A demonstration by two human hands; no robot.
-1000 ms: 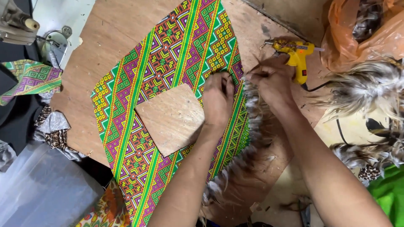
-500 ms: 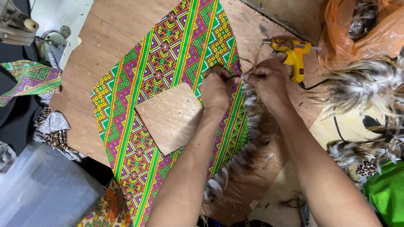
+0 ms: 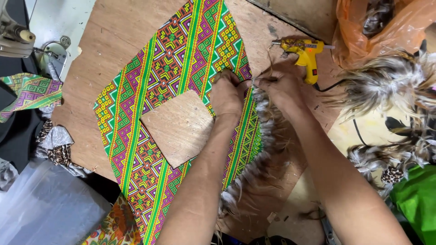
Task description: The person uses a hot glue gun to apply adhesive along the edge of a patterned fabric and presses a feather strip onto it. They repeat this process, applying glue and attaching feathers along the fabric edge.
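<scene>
Far to the left of both hands, a sewing machine (image 3: 18, 38) stands at the edge of the frame, with a folded scrap of patterned cloth (image 3: 29, 93) and a leopard-print rag (image 3: 56, 149) below it. A grey plastic sheet (image 3: 43, 208) fills the lower left corner.

On the wooden bench (image 3: 113, 41) lies the patterned fabric panel (image 3: 181, 59), striped in green, purple and yellow, with a square hole (image 3: 177, 127) cut through its middle that shows bare wood. The left hand (image 3: 228, 94) rests on the panel's right edge, fingers curled together and pressing down; whether it pinches anything I cannot tell. Just to its right, the right hand (image 3: 280, 84) has its grip closed on a thin brown feather (image 3: 269, 63), whose quill end meets the panel's border between the two hands. Below both hands, a fringe of feathers (image 3: 254, 172) already runs along that same edge.

The feather looks very light, soft and easily bent or crushed, so it is best taken by the stiffer quill near its base, not the vane. The fabric is limp and would shift unless pressed flat.

Just beyond the right hand lies a yellow glue gun (image 3: 305, 51), its cord trailing right. Farther right sit an orange plastic bag (image 3: 381, 27), a heap of loose feathers (image 3: 390, 86) and a green bag (image 3: 418, 199).
</scene>
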